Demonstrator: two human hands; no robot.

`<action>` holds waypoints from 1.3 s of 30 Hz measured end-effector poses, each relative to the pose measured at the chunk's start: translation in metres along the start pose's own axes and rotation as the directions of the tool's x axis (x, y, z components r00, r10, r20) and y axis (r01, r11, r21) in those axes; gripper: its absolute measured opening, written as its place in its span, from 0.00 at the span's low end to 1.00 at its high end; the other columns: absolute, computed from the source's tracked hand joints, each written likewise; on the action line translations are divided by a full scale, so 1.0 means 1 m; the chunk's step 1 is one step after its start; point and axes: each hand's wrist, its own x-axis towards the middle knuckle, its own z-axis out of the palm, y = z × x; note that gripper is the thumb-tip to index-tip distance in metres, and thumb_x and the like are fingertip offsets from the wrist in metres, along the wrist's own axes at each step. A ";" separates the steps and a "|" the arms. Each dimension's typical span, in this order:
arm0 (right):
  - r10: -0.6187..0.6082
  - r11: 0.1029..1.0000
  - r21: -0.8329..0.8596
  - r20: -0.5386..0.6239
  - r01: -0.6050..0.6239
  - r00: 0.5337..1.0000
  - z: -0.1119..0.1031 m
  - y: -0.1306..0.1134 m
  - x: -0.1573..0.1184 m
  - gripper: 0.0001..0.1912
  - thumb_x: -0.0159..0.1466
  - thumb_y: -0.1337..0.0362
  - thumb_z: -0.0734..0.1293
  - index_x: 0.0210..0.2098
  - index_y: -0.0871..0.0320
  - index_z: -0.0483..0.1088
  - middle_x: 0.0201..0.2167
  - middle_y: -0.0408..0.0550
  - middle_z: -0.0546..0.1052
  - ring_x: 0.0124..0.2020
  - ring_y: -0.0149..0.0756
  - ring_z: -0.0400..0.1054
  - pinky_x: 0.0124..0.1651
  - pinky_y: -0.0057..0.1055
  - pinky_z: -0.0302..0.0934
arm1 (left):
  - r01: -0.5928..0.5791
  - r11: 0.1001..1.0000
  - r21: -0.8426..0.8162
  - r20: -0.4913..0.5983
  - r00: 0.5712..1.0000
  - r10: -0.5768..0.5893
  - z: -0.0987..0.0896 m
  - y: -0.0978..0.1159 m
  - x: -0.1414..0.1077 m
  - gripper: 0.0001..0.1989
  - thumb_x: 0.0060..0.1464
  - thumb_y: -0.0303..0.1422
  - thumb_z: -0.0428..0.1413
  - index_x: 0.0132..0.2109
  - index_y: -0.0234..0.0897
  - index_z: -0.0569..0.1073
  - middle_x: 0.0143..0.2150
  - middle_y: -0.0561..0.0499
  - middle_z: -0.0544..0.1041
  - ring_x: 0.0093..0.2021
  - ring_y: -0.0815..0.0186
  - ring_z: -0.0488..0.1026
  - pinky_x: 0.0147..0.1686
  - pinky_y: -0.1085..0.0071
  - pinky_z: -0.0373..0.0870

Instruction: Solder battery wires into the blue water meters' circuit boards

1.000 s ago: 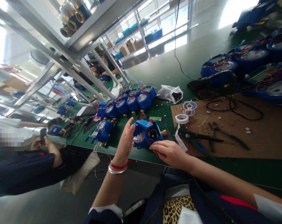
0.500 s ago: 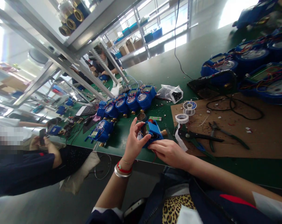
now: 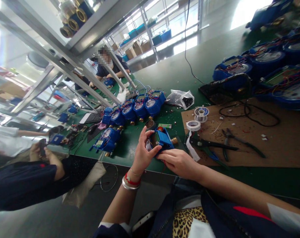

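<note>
The person's left hand [image 3: 143, 150] holds a blue meter [image 3: 168, 140], its thumb and fingers spread across the meter's left end. The right hand [image 3: 178, 162] lies along the near side of the same meter with its fingers together and touching it; whether they grip it cannot be told, as their tips are partly hidden. A red wire [image 3: 164, 167] hangs just below these fingers. The meter is near the front edge of the green table [image 3: 130, 145], its brass end [image 3: 174, 140] pointing right.

Just behind it are a small round pot [image 3: 150, 124] and a green-and-white strip [image 3: 165, 126]. Farther back, a row of blue meters [image 3: 133, 110] stands beside a clear bag [image 3: 179, 99] with black bits in it. Another meter [image 3: 105, 138] sits apart on the left.

To the right, a sheet of cardboard [image 3: 276, 142] carries a spool [image 3: 201, 113], a roll of white tape [image 3: 193, 125] with its loose end hanging toward the near edge, and two hand tools, a black-handled one [image 3: 214, 144] and a pair of cutters [image 3: 246, 145]. More meters [image 3: 266, 61] crowd the far right. At the left, a co-worker holds a phone [image 3: 42, 147].
</note>
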 end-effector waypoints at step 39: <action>-0.030 0.998 -0.055 -0.077 0.026 0.997 -0.004 -0.012 0.004 0.09 0.67 0.67 0.60 0.44 0.59 0.70 0.37 0.51 0.74 0.38 0.35 0.68 0.40 0.32 0.66 | -0.329 0.773 0.542 0.472 0.881 0.043 -0.013 0.038 0.047 0.49 0.44 0.35 0.65 0.68 0.34 0.49 0.63 0.36 0.60 0.64 0.48 0.57 0.61 0.55 0.56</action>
